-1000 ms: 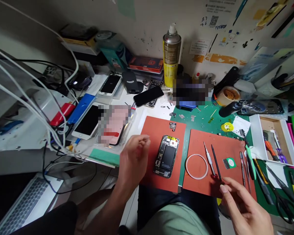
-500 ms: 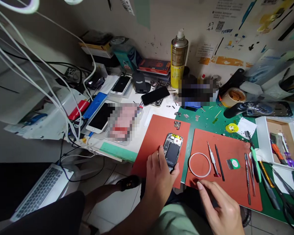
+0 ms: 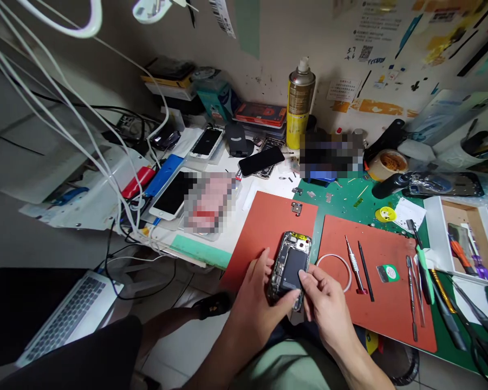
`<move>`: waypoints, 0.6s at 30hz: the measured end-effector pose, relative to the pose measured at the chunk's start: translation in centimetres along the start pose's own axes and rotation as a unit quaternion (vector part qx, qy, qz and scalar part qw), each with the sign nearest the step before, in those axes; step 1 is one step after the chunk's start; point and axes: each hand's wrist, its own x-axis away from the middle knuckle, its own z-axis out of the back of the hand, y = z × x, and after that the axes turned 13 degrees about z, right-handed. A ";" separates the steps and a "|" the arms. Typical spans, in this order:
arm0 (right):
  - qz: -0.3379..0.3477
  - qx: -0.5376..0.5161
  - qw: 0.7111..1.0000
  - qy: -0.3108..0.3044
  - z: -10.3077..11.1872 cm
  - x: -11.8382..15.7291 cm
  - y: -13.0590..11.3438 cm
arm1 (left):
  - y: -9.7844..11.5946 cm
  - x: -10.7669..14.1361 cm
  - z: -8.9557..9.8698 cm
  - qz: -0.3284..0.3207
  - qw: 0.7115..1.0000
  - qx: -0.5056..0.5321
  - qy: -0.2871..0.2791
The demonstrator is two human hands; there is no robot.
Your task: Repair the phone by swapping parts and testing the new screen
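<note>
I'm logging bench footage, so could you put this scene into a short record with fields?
left hand: on the opened phone, thumb over its lower end
right hand: fingertips at the phone's right edge
phone state: cover off, black battery exposed
left mat: small metal bracket beyond the phone
right mat: white ring, screwdriver, black stick
by the wall: aerosol can

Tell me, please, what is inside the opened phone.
Inside the opened phone are a dark rectangular block and a yellow strip near the top edge. The left thumb covers some lower parts; beneath the block, nothing is visible.
</note>
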 end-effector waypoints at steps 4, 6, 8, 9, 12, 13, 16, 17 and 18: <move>-0.012 -0.038 0.997 -0.062 0.8 1.8 -0.2 | 1.5 -0.4 0.2 0.140 0.906 0.365 -0.162; -0.016 -0.017 0.996 -0.088 1.1 2.6 -0.2 | 2.2 -0.4 -0.5 0.183 0.858 0.431 -0.211; 0.035 0.067 0.995 -0.058 1.4 3.1 -0.3 | 2.5 -0.2 -1.3 0.209 0.828 0.459 -0.246; 0.094 0.129 0.987 -0.020 1.6 3.2 -0.4 | 2.6 -0.1 -1.7 0.223 0.805 0.481 -0.265; 0.324 0.298 0.896 0.061 2.3 3.2 -0.8 | 2.6 0.4 -2.5 0.253 0.738 0.543 -0.310; 0.382 0.330 0.862 0.052 2.4 3.1 -1.0 | 2.6 0.5 -2.6 0.262 0.721 0.558 -0.316; 0.464 0.377 0.802 -0.005 2.6 2.4 -1.1 | 2.5 0.9 -3.1 0.276 0.707 0.572 -0.311; 0.473 0.386 0.792 -0.010 2.5 2.1 -1.1 | 2.5 1.0 -3.3 0.277 0.706 0.574 -0.308; 0.477 0.392 0.786 -0.011 2.5 1.9 -1.0 | 2.4 1.1 -3.4 0.279 0.706 0.575 -0.305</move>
